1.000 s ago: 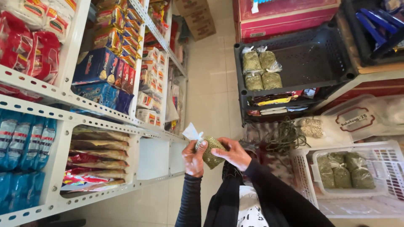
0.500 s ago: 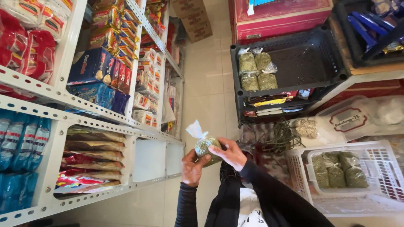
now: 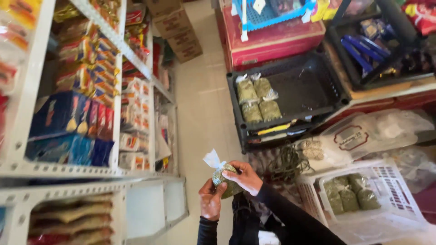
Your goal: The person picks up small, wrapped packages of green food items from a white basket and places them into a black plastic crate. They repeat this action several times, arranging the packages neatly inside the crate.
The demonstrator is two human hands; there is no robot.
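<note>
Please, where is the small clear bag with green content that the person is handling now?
In the head view it is low and centre, held between both hands: the left hand below it, the right hand over the small bag, left of the white basket.

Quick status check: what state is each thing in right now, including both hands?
Small bag of green stuff: top tied, held up between both hands.
Left hand: grip closed on the bag from below.
Right hand: grip closed over the bag.
Black crate: open, four bags at its left end.
White basket: open, several bags inside.
</note>
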